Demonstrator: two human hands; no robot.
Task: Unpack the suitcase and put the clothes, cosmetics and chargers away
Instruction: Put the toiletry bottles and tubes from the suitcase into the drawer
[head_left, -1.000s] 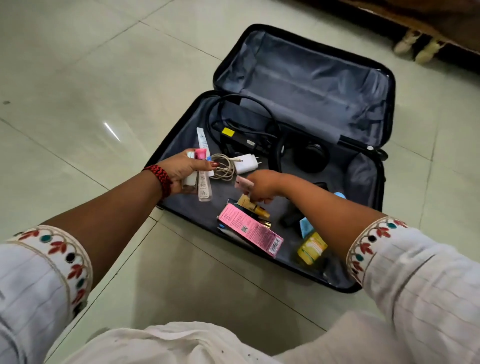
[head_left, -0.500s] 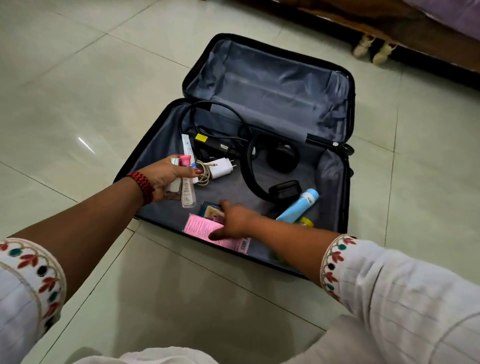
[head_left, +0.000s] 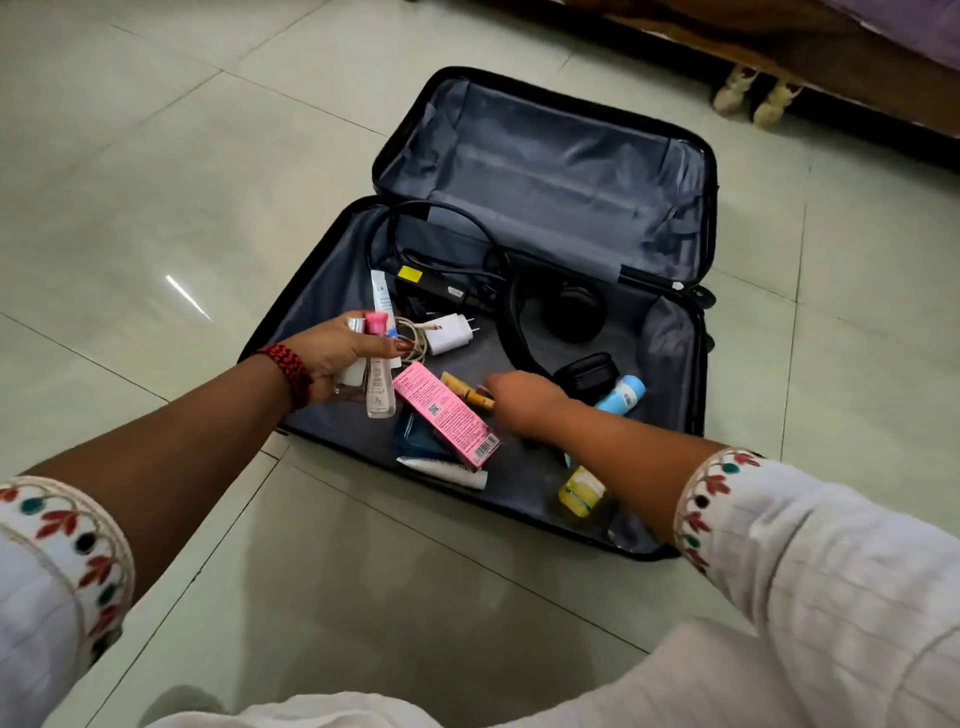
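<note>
A black suitcase (head_left: 545, 171) lies open on the tiled floor. My left hand (head_left: 332, 358) grips a clear bottle with a pink cap (head_left: 379, 384) together with a small silver-capped bottle (head_left: 355, 371). My right hand (head_left: 519, 402) reaches onto a yellow-gold tube (head_left: 465, 391), fingers curled at its end. Beside it lie a pink box (head_left: 447, 415), a dark blue box (head_left: 415, 441), a white tube (head_left: 447, 470), a blue bottle (head_left: 623, 395) and a yellow bottle (head_left: 581, 491). A white charger with coiled cable (head_left: 451, 332), a black adapter with cable (head_left: 441, 288) and black headphones (head_left: 566, 317) lie further back.
The floor around the suitcase is glossy pale tile (head_left: 156, 182). A wooden bed frame (head_left: 779, 57) runs along the top right, with a pair of pale slippers (head_left: 753, 96) tucked under it. My white clothing fills the bottom edge.
My right hand left the pink box and moved right and back onto the yellow-gold tube. My left hand keeps holding the bottles in nearly the same place.
</note>
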